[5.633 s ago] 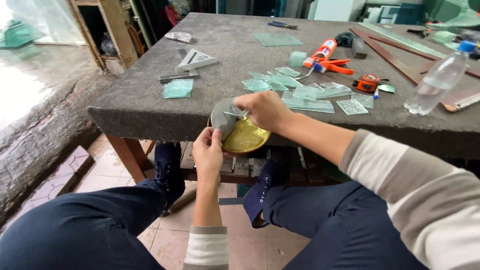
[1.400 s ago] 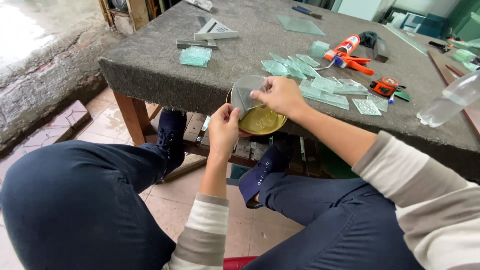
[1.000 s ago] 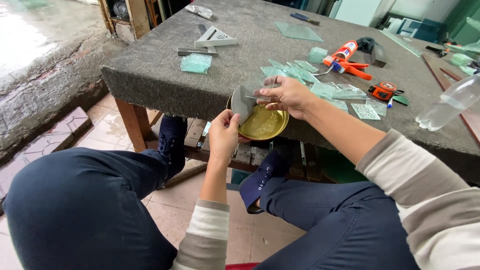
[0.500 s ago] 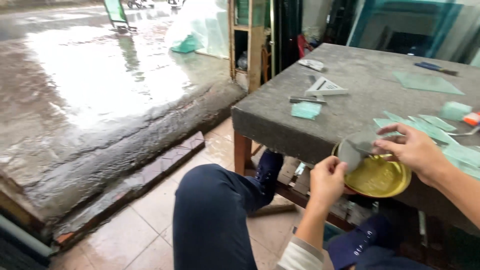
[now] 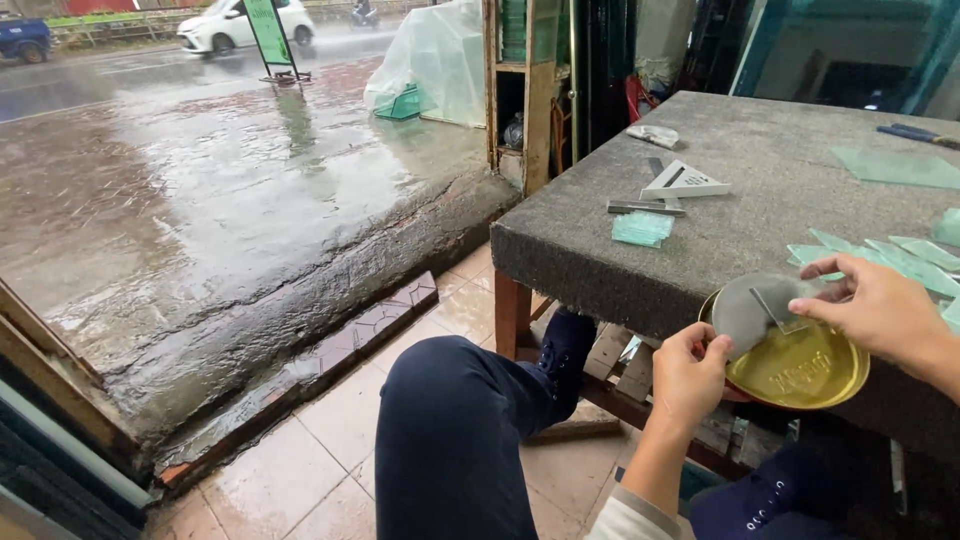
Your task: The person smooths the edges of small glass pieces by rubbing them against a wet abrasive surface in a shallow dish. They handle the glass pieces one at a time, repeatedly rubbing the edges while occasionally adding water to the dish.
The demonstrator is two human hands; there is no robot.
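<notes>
Down low, a knee in dark blue trousers [image 5: 450, 440] over pale floor tiles [image 5: 300, 470], and a dark shoe [image 5: 565, 345] tucked under the table. The table [image 5: 720, 240] has a rough grey stone-like top on wooden legs, its near edge right above the lap.

At that edge sits a round gold-coloured dish [image 5: 800, 370], shiny and shallow, hanging partly past the table's rim. The left hand [image 5: 688, 378] is under and against its near-left side, thumb up on the rim, fingers curled to hold it. A rounded grey piece of glass [image 5: 745, 312] leans on the dish's left part. The right hand [image 5: 880, 315] comes in from the right, fingertips pressed together on a small flat strip [image 5: 775, 305] lying across that grey piece.

Further along the tabletop: pale green glass pieces [image 5: 880, 255], another green piece [image 5: 642, 228], a metal bar [image 5: 645, 208], a white triangle ruler [image 5: 685, 182].

Beyond, a wooden shelf [image 5: 530, 90], then wet pavement [image 5: 200, 200], rain, and a white car [image 5: 245, 22] on the street.
</notes>
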